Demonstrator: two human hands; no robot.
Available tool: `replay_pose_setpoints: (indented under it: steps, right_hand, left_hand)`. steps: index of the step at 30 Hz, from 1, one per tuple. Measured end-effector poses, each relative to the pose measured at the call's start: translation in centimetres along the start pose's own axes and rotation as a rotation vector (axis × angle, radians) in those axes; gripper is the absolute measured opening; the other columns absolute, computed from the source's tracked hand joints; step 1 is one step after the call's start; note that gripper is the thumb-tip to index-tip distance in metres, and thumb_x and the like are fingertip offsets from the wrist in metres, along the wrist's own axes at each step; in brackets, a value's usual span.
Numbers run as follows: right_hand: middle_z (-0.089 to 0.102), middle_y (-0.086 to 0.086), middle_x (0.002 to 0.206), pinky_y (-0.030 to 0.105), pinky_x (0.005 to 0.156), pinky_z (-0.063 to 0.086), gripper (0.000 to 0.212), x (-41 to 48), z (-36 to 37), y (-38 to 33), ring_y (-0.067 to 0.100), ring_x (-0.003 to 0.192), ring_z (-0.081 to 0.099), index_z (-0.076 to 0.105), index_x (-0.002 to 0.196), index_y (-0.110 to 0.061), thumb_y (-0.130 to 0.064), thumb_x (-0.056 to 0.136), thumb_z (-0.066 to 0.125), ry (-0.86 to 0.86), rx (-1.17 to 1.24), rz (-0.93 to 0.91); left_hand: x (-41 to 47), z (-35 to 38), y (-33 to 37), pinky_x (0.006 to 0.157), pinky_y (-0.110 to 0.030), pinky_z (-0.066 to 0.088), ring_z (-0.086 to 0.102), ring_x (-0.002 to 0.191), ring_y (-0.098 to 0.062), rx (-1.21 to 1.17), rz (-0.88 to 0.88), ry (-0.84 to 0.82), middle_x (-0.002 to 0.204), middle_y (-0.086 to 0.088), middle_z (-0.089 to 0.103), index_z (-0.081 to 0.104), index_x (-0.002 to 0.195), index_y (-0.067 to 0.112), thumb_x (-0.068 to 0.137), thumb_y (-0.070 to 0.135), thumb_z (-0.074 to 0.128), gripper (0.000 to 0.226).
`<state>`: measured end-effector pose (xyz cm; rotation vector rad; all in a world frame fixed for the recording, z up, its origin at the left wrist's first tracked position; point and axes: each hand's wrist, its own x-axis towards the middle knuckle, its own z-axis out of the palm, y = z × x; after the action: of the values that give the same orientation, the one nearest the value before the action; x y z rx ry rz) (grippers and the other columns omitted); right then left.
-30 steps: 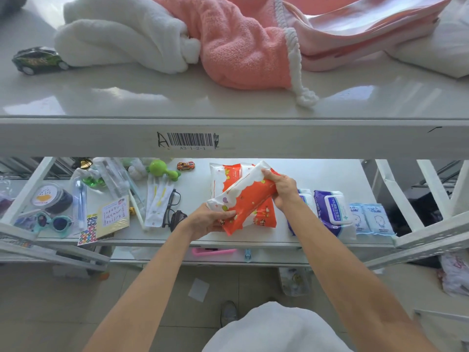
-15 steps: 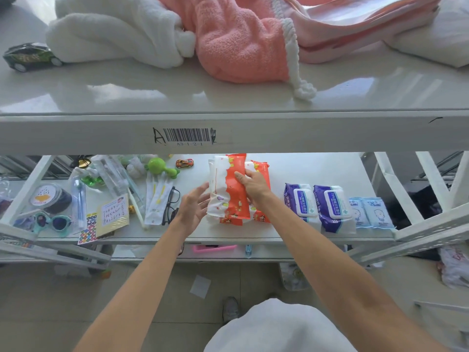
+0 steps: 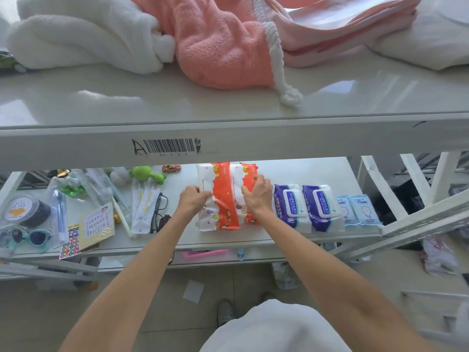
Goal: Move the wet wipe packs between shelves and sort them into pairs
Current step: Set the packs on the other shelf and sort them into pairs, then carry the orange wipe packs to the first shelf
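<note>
Two orange-and-white wet wipe packs lie side by side on the middle shelf (image 3: 304,174): the left orange pack (image 3: 219,201) and the right orange pack (image 3: 245,179). My left hand (image 3: 194,199) pinches the left pack's left edge. My right hand (image 3: 257,193) rests curled on the right pack and covers its middle. To the right stand two purple-and-white packs (image 3: 290,207) (image 3: 321,207) side by side, then two small pale blue packs (image 3: 344,212) (image 3: 364,212).
Left on the same shelf lie black glasses (image 3: 158,212), a green toy (image 3: 147,174), a small toy car (image 3: 171,168), a card (image 3: 96,226) and sunglasses (image 3: 28,237). The upper shelf (image 3: 228,107) holds white and pink towels (image 3: 218,41). A lower shelf shows a pink item (image 3: 205,254).
The orange pack I held up and tilted has come down flat on the shelf, to the left of the other orange one. Both hands now sit on the two packs.
</note>
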<state>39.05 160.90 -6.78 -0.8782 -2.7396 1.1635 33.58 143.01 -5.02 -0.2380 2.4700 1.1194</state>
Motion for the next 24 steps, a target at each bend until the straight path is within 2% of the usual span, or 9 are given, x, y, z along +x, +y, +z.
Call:
replay_pose_setpoints:
  steps: [1,4,7,10,12,14,18,21,24]
  right_hand:
    - [0.055,0.018,0.130,0.043,0.105,0.046,0.052,0.2,-0.2,0.6,0.034,0.124,0.052,0.053,0.134,-0.004,-0.034,0.096,0.071,0.019,-0.013,0.045]
    - [0.054,0.019,0.137,0.045,0.106,0.048,0.073,1.1,-0.7,1.7,0.036,0.129,0.052,0.049,0.140,-0.004,-0.050,0.089,0.075,-0.064,0.066,0.251]
    - [0.064,0.012,0.132,0.048,0.104,0.054,0.106,4.1,1.1,5.0,0.034,0.123,0.063,0.052,0.140,-0.007,-0.071,0.061,0.081,-0.260,0.321,0.450]
    - [0.075,0.009,0.120,0.053,0.097,0.060,0.122,9.2,6.1,11.3,0.031,0.110,0.072,0.065,0.125,-0.011,-0.081,0.029,0.090,-0.327,0.474,0.502]
    - [0.080,0.006,0.108,0.050,0.097,0.060,0.108,8.6,5.0,10.1,0.030,0.104,0.076,0.076,0.111,-0.012,-0.075,0.026,0.094,-0.355,0.567,0.526]
    - [0.081,0.012,0.107,0.052,0.099,0.059,0.084,6.3,2.4,6.7,0.036,0.104,0.077,0.080,0.107,-0.008,-0.056,0.041,0.098,-0.414,0.625,0.528]
    - [0.076,0.022,0.121,0.064,0.103,0.053,0.062,2.4,-1.0,3.3,0.043,0.107,0.072,0.077,0.117,-0.004,-0.031,0.063,0.094,-0.538,0.773,0.557]
    - [0.072,0.019,0.115,0.061,0.109,0.049,0.046,1.0,-2.2,2.8,0.039,0.102,0.066,0.070,0.123,-0.007,-0.024,0.083,0.083,-0.650,0.791,0.521]
    - [0.073,0.015,0.110,0.058,0.108,0.051,0.036,0.7,-2.7,3.1,0.034,0.093,0.071,0.064,0.120,-0.014,-0.027,0.090,0.077,-0.740,0.796,0.458]
  left_hand:
    - [0.5,0.2,-0.1,0.068,-0.031,0.047,0.056,0.086,-0.023,-0.006,-0.019,-0.001,0.096,-0.008,0.056,0.055,0.096,0.008,0.093,0.031,0.068,0.027]
    - [1.3,0.6,-0.8,0.105,-0.049,0.047,0.051,0.127,-0.036,-0.065,-0.113,-0.040,0.138,-0.018,0.045,0.040,0.138,0.007,0.085,0.062,0.070,0.082]
    - [2.0,1.1,-1.0,0.106,-0.050,0.050,0.056,0.126,-0.033,-0.253,-0.183,-0.161,0.138,-0.013,0.054,0.042,0.141,0.005,0.062,0.086,0.070,0.117]
    - [2.2,2.0,-0.6,0.082,-0.039,0.053,0.057,0.113,-0.030,-0.317,-0.179,-0.144,0.124,-0.009,0.058,0.051,0.133,0.002,0.071,0.076,0.076,0.100]
    - [2.4,2.7,-0.6,0.065,-0.033,0.049,0.061,0.102,-0.028,-0.397,-0.186,-0.137,0.107,-0.008,0.065,0.062,0.112,0.004,0.074,0.065,0.082,0.075]
    - [2.3,2.9,-0.6,0.064,-0.034,0.051,0.067,0.098,-0.029,-0.450,-0.198,-0.157,0.098,-0.007,0.072,0.067,0.101,0.008,0.070,0.063,0.086,0.066]
    - [1.8,2.0,-1.6,0.073,-0.041,0.060,0.077,0.103,-0.036,-0.567,-0.233,-0.284,0.107,-0.012,0.081,0.071,0.120,0.007,0.064,0.061,0.090,0.080]
    - [-0.4,1.7,-2.0,0.073,-0.038,0.065,0.076,0.107,-0.037,-0.702,-0.202,-0.368,0.115,-0.013,0.080,0.068,0.131,0.011,0.081,0.050,0.083,0.065]
    - [-2.8,1.7,-1.9,0.064,-0.030,0.064,0.080,0.094,-0.028,-0.772,-0.162,-0.365,0.120,-0.015,0.078,0.065,0.134,0.011,0.092,0.040,0.075,0.053]
